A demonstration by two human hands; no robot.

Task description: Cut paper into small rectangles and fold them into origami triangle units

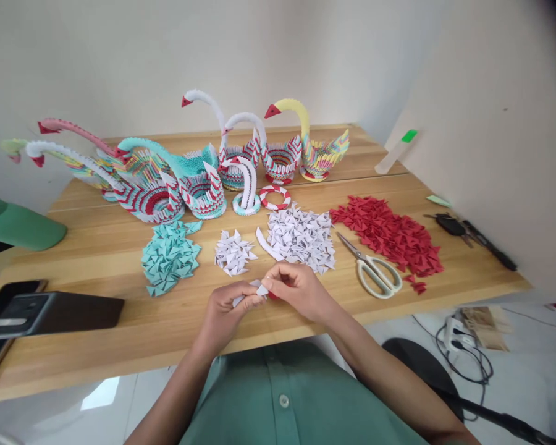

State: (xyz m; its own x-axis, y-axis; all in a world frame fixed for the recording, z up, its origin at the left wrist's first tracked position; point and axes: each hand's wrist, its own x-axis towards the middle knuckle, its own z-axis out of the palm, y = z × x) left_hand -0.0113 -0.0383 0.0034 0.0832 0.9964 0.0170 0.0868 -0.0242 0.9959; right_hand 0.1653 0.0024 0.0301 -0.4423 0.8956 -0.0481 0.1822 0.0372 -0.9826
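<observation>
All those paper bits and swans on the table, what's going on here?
A person at a wooden table pinches small folded white paper pieces between the left hand and right hand. Just beyond the hands lie heaps of folded triangles: teal, two white ones, and red. Scissors rest between the white and red heaps. Finished paper swans stand in a row at the back.

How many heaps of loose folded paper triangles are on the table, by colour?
Teal folded paper triangle heap: 1
White folded paper triangle heaps, one small and one large: 2
Red folded paper triangle heap: 1
Total: 4 heaps on the wooden table
</observation>
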